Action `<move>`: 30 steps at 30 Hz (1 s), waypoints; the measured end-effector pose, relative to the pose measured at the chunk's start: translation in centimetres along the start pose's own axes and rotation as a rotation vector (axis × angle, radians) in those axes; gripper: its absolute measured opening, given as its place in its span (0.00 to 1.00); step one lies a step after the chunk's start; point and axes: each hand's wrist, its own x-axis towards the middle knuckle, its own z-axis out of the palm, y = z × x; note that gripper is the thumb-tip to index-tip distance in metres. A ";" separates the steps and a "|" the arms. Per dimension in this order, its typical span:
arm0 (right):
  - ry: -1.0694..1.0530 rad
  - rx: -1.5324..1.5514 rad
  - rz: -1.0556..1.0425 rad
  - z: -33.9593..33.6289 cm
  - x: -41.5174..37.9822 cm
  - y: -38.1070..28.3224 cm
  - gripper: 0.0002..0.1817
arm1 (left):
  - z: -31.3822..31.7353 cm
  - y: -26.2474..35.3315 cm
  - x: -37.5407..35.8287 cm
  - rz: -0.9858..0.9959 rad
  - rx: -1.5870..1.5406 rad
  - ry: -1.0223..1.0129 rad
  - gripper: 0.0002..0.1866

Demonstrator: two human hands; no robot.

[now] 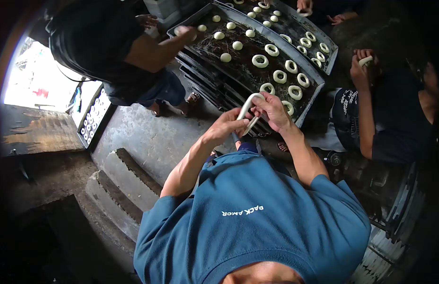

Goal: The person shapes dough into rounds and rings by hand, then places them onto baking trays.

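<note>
A pale ring of dough [250,102], stretched into a long loop, hangs between my two hands above the near edge of a dark tray [207,59]. My left hand [225,126] grips the loop's left side, fingers curled around it. On the other side, my right hand [274,111] pinches the upper right part of the loop with thumb and fingers. Just beyond my hands, several dough rings [260,61] lie on the tray's right half. Several round dough balls [237,45] sit farther left on it.
A second tray [329,66] with rings and balls adjoins behind. At left, a person in dark clothes [98,42] reaches over the near tray. Another person [399,113] at right holds dough. More rings fill a tray [90,119] at far left. Concrete slabs [129,177] lie on the floor.
</note>
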 end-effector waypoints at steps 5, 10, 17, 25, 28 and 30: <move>-0.080 -0.297 0.196 -3.9 -0.3 -0.9 0.07 | -3.7 0.0 2.8 0.200 -0.063 0.183 0.09; 0.091 -0.651 0.094 -5.9 6.6 -1.6 0.11 | -3.9 -3.4 6.2 0.056 -0.031 0.339 0.24; 0.220 -0.347 0.116 -11.1 18.7 3.4 0.20 | -10.8 -9.0 0.2 -0.117 0.245 0.736 0.25; 0.198 -0.512 0.211 -16.3 21.1 7.4 0.24 | -11.1 -17.8 -14.3 -0.400 0.181 1.173 0.20; 0.240 -1.041 0.218 -14.1 21.2 2.8 0.20 | -9.8 -19.1 -15.8 -0.481 0.127 1.222 0.21; 0.177 -1.132 0.060 -13.5 23.9 2.0 0.20 | -8.7 -18.5 -14.8 -0.490 0.103 1.216 0.21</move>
